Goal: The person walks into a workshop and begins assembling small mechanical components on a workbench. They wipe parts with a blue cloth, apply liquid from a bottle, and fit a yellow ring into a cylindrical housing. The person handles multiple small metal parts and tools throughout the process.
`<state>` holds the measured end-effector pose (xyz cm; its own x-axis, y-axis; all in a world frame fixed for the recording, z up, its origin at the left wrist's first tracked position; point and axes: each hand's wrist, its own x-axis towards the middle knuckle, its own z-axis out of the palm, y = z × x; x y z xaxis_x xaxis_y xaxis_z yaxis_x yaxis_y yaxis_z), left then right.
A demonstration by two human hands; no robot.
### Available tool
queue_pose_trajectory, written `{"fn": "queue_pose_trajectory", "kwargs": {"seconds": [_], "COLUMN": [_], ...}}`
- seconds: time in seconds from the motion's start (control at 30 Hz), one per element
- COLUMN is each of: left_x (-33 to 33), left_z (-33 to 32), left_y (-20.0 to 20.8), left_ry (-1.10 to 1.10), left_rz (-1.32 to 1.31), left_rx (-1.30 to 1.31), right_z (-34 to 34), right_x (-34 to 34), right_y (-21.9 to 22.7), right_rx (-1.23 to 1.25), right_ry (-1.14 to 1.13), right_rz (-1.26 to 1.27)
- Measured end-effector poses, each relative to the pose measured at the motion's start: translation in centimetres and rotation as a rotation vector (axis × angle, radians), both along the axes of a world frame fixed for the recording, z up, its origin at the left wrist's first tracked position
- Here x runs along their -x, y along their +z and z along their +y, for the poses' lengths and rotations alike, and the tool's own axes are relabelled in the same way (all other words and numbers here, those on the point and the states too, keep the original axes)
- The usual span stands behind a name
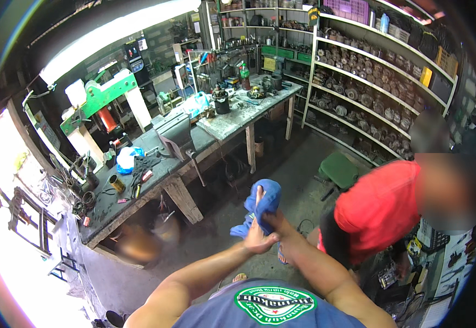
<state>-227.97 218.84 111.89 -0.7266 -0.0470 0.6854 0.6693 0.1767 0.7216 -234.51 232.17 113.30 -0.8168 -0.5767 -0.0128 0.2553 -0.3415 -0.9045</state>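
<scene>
A blue cloth [269, 192] is bunched in front of me over the floor, a loose end hanging to the left. My right hand [273, 220] is closed round it, its fingers mostly hidden by the folds. My left hand [256, 239] is against the cloth with its fingers stretched out and its thumb apart. The cloth lies over part of those fingers.
A workbench [224, 128] with a vise [175, 134] runs along the left and far side. A person in a red shirt [383, 205] bends down at my right. Beyond are a green stool [339, 169] and shelves [366, 68] of metal parts. A green press [104, 95] stands behind the bench.
</scene>
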Motion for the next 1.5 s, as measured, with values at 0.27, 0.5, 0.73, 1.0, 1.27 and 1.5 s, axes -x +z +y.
{"fn": "queue_pose_trajectory", "kwargs": {"seconds": [0.27,0.5,0.73,1.0,1.27,1.5], "left_x": [1.9,6.5,6.9,6.3,5.7,3.3], "left_z": [0.5,-1.3,4.9,5.4,5.7,5.9], "left_y": [4.9,6.9,2.8,4.1,6.3,9.6], "left_ry": [-0.589,-0.275,-0.534,-0.652,-0.634,-0.359], "left_rz": [-0.440,-0.663,-0.675,-0.510,-0.534,-0.892], "left_rx": [-0.466,-1.466,-1.606,-1.409,-1.358,-0.971], "right_z": [1.2,-0.9,-1.5,-0.2,-0.4,2.6], "right_x": [3.6,-0.5,1.0,-2.0,-3.8,6.2], "right_y": [-0.3,1.0,6.6,10.6,5.2,3.1], "right_rx": [-0.382,-0.243,-0.421,-0.599,-0.307,-0.422], "right_ry": [-0.683,-0.347,-0.342,-0.262,-0.182,-0.660], "right_rz": [0.746,0.755,0.674,1.380,1.452,0.981]}}
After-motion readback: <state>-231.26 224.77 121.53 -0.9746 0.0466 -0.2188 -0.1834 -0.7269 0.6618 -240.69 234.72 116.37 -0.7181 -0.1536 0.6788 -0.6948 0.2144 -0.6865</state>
